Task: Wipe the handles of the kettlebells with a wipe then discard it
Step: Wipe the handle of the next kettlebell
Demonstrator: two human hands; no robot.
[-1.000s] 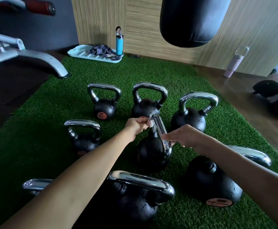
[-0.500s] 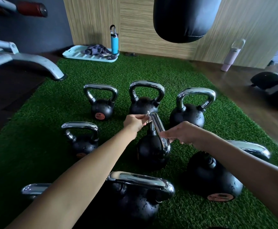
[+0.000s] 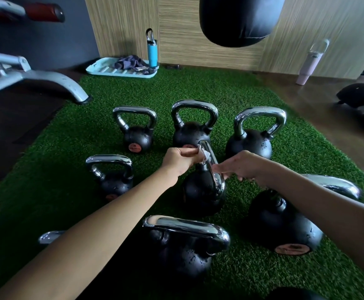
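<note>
Several black kettlebells with chrome handles stand on the green turf mat [image 3: 230, 92]. The middle kettlebell [image 3: 200, 191] has its handle [image 3: 217, 182] turned edge-on to me. My left hand [image 3: 180, 159] grips a white wipe [image 3: 206, 155] and presses it against the top of that handle. My right hand [image 3: 239, 165] reaches in from the right, its fingertips pinching the handle's near side just below the wipe. Three kettlebells [image 3: 136, 139] stand in the back row. Others sit at the left [image 3: 111, 182], in front [image 3: 185, 250] and at the right [image 3: 282, 226].
A black punching bag [image 3: 237, 20] hangs overhead at the back. A teal tray [image 3: 109, 71] with cloth and a blue bottle [image 3: 152, 53] lies by the wooden wall, a pink bottle [image 3: 309, 63] to the right. A bench leg [image 3: 53, 83] stands at left.
My left hand with the wipe has stayed at the top of the middle handle, shifting only slightly. My right hand keeps its place on the handle's side.
</note>
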